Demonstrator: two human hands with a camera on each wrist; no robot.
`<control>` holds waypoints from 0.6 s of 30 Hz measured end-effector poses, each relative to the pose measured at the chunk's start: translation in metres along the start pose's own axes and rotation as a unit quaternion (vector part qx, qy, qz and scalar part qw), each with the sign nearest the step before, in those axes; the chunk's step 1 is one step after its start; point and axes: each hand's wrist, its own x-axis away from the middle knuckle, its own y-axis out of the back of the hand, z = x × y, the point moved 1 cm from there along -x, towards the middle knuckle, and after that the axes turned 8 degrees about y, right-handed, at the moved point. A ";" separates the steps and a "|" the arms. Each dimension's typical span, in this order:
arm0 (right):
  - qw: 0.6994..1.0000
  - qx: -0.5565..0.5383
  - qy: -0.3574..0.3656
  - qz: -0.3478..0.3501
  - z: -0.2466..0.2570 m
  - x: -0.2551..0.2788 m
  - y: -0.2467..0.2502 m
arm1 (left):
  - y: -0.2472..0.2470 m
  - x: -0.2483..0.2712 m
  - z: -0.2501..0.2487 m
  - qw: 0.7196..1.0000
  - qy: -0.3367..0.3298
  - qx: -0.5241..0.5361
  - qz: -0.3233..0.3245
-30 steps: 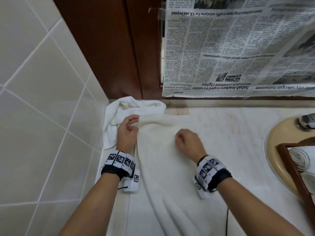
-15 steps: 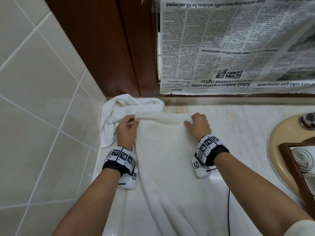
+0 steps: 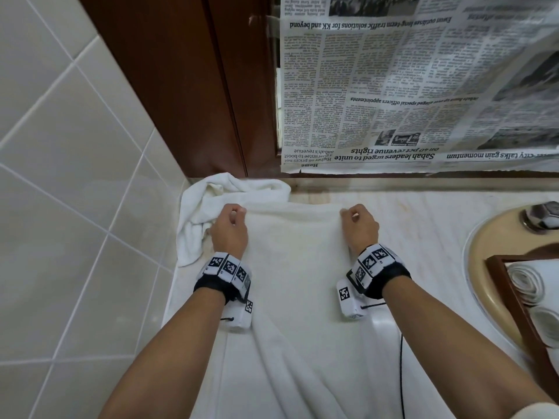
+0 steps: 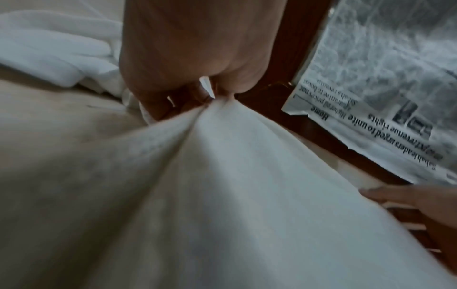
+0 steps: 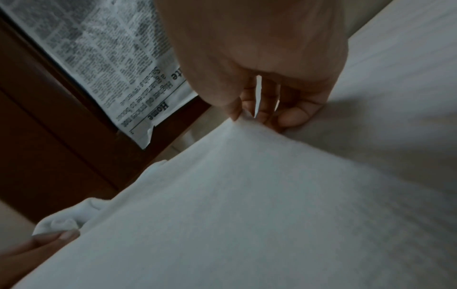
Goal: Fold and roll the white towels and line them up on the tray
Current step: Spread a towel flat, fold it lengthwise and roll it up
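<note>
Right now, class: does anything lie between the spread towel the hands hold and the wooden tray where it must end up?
Nothing visible does. The left hand and right hand each pinch a far corner of the spread towel. Bare counter and the basin rim separate it from the tray. The crumpled towel lies on the opposite side.

Loose towels (image 3: 296, 282): two. Rolled towels (image 3: 524, 284): two. Tray (image 3: 511, 300): one.
</note>
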 end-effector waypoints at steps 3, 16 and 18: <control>1.000 0.012 0.006 0.000 -0.003 0.005 0.003 | 0.002 0.007 -0.001 1.000 -0.016 0.002 0.004; 0.997 -0.071 0.006 -0.008 -0.006 0.006 0.008 | 0.017 0.001 -0.019 0.997 0.021 0.033 0.060; 0.998 -0.058 -0.004 -0.001 -0.007 0.007 0.009 | 0.017 0.000 -0.014 0.996 0.026 0.023 0.080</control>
